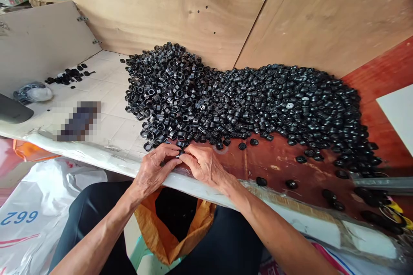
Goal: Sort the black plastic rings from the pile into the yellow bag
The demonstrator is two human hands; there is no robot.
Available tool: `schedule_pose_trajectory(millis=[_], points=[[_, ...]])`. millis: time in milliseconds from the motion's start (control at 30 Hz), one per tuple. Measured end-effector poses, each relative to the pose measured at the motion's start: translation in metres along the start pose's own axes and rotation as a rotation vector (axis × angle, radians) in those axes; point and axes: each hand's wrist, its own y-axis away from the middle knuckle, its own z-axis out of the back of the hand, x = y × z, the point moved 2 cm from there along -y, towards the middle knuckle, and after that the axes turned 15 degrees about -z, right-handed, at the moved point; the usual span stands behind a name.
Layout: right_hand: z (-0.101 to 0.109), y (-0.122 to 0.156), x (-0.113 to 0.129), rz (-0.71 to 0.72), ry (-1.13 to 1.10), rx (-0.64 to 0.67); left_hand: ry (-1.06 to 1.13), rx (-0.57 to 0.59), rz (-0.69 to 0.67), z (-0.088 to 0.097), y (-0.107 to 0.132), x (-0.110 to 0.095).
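Observation:
Both hands meet at the table's front edge, fingertips pinched around a small black plastic part (pixel 181 153) that is mostly covered. My left hand (pixel 157 166) closes thumb and fingers on it from the left, and my right hand (pixel 205 165) does the same from the right. Just beyond them spreads a large heap: black rings (pixel 167 81) on the left, rounded black caps (pixel 300 103) on the right. Below the hands, between the knees, an orange woven sack (pixel 161 240) stands with its mouth open and dark contents inside.
Wooden boards (pixel 180 4) wall off the back. On the left are a dark grey cylinder (pixel 14 109), a plastic-wrapped bundle (pixel 34 92), several small black pieces (pixel 66 76) and a blurred-out object (pixel 80 121). A white sack (pixel 48 210) stands lower left. Loose caps (pixel 291 184) lie near the right front edge.

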Motion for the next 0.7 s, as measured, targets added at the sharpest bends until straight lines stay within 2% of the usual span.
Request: schedule_pose_trajectory(millis=[233,467,600,700], points=[[0.002,0.001,-0.001,0.002,-0.042,0.075,0.046,0.010,0.100,0.002,0.000,0.002],[-0.001,-0.001,0.002,0.088,-0.050,0.014,-0.002,0.025,0.099,0.008,-0.003,0.004],[-0.004,-0.007,-0.003,0.127,0.034,0.003,-0.017,0.023,0.093,0.007,0.008,0.023],[-0.001,-0.010,-0.006,0.079,-0.004,0.032,-0.005,0.026,0.097,0.001,0.016,0.043]])
